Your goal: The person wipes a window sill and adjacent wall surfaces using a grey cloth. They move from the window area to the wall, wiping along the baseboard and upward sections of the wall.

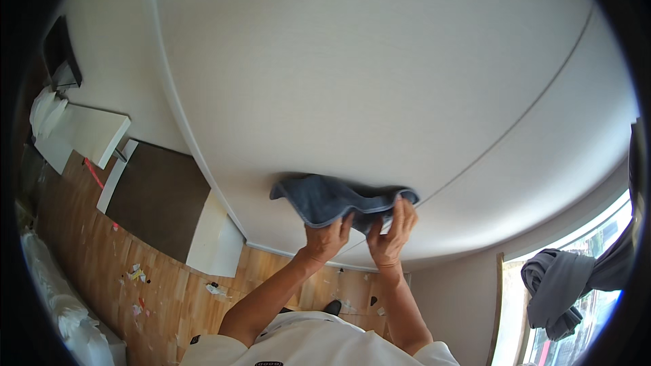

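A dark blue-grey cloth (323, 198) with a pale stitched edge is stretched between my two hands, in front of a large off-white panel (356, 86). My left hand (328, 236) grips its lower edge near the middle. At the right end, my right hand (394, 231) pinches the cloth's folded corner; a small white patch, perhaps a label, shows by those fingers. The cloth's left corner hangs loose beyond my left hand. Whether the cloth touches the panel I cannot tell. A thin dark seam (508, 134) runs diagonally across the panel.
Scraps of litter (136, 273) lie on the wood-look floor (168, 284). On the left are a white table (91, 129) and a low unit with a dark brown top (157, 198). Plastic-wrapped items (76, 320) stand lower left. A knotted grey curtain (559, 284) hangs by the window at right.
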`<state>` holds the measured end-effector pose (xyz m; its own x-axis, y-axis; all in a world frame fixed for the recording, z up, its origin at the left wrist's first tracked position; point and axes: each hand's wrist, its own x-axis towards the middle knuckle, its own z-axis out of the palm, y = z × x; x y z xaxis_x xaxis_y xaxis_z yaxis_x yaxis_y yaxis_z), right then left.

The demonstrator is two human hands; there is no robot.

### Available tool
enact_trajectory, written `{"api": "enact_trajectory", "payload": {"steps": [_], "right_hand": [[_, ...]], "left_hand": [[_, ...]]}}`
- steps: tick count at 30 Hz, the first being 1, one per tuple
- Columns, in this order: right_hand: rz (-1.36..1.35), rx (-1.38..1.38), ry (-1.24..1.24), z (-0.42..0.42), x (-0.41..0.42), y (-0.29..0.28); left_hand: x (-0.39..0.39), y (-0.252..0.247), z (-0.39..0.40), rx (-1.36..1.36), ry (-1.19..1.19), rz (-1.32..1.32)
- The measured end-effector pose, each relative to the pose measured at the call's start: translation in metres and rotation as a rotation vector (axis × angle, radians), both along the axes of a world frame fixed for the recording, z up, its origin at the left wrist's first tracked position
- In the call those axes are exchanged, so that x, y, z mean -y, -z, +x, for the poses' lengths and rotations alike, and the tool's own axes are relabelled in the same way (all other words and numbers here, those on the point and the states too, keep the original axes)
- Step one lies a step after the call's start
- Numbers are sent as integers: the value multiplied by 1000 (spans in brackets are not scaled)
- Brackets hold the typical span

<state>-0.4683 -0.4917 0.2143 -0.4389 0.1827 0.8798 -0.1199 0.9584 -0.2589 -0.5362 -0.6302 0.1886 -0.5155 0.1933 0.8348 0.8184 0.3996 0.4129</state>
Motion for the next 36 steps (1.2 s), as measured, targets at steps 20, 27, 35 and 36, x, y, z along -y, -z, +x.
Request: {"api": "enact_trajectory", "payload": {"steps": [20, 27, 35, 36], "right_hand": [[-315, -12, 165, 15, -32, 7], [-367, 46, 39, -20, 27, 25], [-431, 168, -156, -67, 108, 33], [-431, 183, -164, -70, 114, 36]], "left_hand": [[-23, -25, -4, -124, -24, -115], [48, -1, -38, -100, -224, -47], [137, 50, -85, 157, -371, 226], [144, 53, -92, 155, -410, 257]]}}
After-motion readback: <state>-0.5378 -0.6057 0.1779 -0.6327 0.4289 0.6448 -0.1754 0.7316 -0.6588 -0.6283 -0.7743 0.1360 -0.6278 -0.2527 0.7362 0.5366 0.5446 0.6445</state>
